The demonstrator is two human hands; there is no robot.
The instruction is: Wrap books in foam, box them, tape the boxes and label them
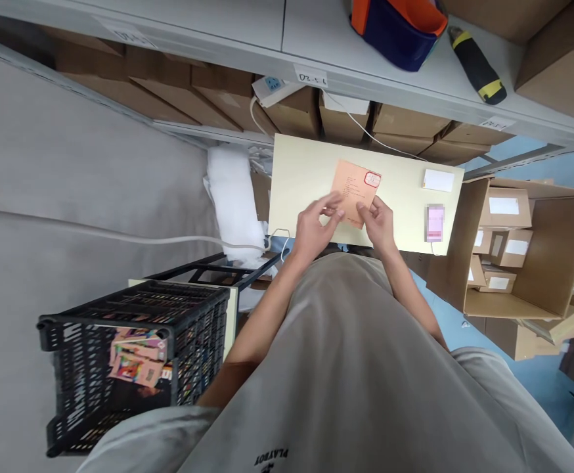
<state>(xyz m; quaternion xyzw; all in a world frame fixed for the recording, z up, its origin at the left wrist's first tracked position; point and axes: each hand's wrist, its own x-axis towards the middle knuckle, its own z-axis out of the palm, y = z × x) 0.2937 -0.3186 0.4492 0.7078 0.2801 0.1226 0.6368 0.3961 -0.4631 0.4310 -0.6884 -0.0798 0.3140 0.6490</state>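
A flat orange packet with small print and a red-edged label at its upper right is held up over a pale yellow board. My right hand pinches its lower right edge, thumb on the front. At the lower left edge is my left hand, thumb and fingers apart near the packet's corner; whether they touch it is hard to tell. On the board's right side lie a small white box and a pink, blurred phone-like item with a cable.
A black crate with colourful packets stands at lower left. White wrap lies left of the board. An open carton of small boxes is at right. Beyond the board, a shelf holds a black-and-yellow tool.
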